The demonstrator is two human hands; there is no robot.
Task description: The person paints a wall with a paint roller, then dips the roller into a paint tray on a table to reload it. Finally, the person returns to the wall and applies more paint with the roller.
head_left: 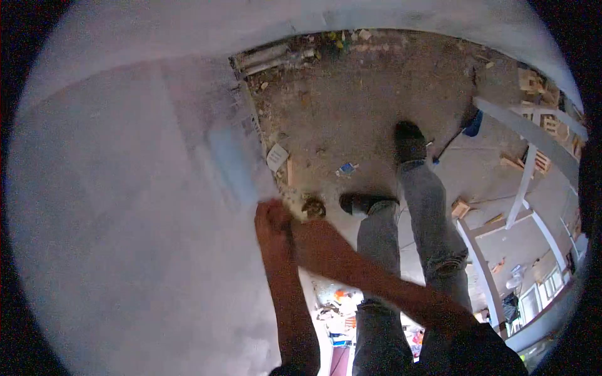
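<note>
A flat, light-blue tool (pixel 232 164), long and blurred by motion, lies against or close to the pale wall surface (pixel 144 238); its exact kind cannot be told. My left hand (pixel 271 214) is closed at the tool's lower end, fingers wrapped. Coming across from the right, my right hand (pixel 302 230) meets the left one at the same end and appears closed there too. Its fingers are partly hidden and smeared. The handle, if there is one, is covered by the hands.
My shoes (pixel 411 143) stand on a dirty floor (pixel 357 106) strewn with debris. Near the wall's edge lie a pale piece (pixel 276 156) and a brown round thing (pixel 313 207). A blue-headed long-handled thing (pixel 473 124) rests farther right, beside a white frame (pixel 527 135).
</note>
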